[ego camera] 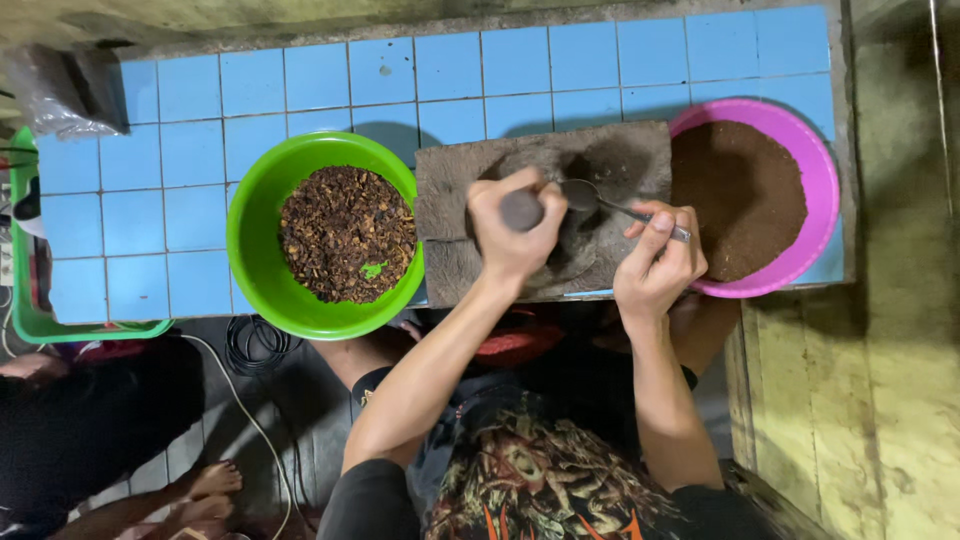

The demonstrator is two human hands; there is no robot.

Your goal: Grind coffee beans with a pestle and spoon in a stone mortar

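Observation:
My left hand (512,232) is shut on a grey stone pestle (522,209), held over the hollow of a flat grey grinding stone (450,180) on the blue tiled counter. My right hand (660,262) holds a metal spoon (590,196) whose bowl rests on the stone just right of the pestle. A green bowl (250,240) of coarse dark brown chunks stands left of the stone. A pink bowl (822,200) of fine brown powder stands right of it.
The blue tiled counter (160,170) runs along the top. A green plastic basket (25,300) sits at its left end, with a clear plastic bag (60,95) above it. Another person's legs and feet (205,490) are at lower left, beside a black cable coil (255,345).

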